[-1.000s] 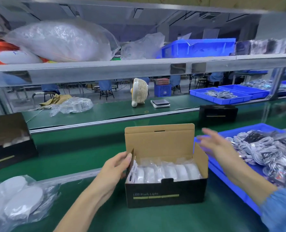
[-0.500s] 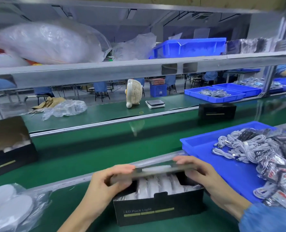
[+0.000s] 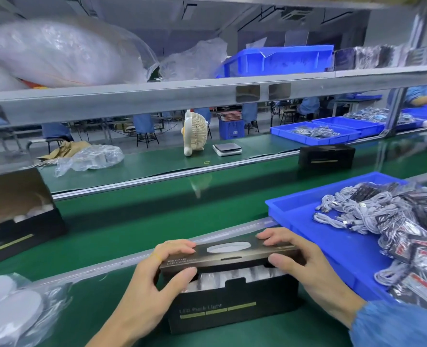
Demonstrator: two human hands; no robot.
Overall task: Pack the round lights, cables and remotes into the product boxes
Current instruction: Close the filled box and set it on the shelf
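A: Box status?

B: The black LED puck light box (image 3: 232, 306) is sat on the green mat at the near edge, just left of the blue cable tray (image 3: 307, 221). Lid flap (image 3: 228, 256) is folded most of the way down, not yet tucked. Bagged round lights (image 3: 237, 275) are seen through the gap, packed in a row.

A: Grip?

B: The lid is clamped at both ends. Left hand (image 3: 155, 279): fingers curled over the top, thumb under the front edge. Right hand (image 3: 300, 261): same, mirrored. Nothing else is held.

A: Handling?

B: Thin corrugated card is judged light and fairly stiff along the folds, but easily creased mid-panel. The printed finish looks smooth, so some slip is to be expected. The lights are wrapped in soft film, which can be caught under the flap.

A: Where should it be taken?

B: At the lid's ends, as gripped now. The middle should be avoided; the round printed patch there looks like a weak spot, though whether it is a window or print cannot be told. For lifting, the body is best held by its short sides, low.

A: Cables, remotes?

B: Coiled cables (image 3: 342, 214) and foil packs (image 3: 420, 259) are piled in the tray. Whether any are in the box cannot be told.
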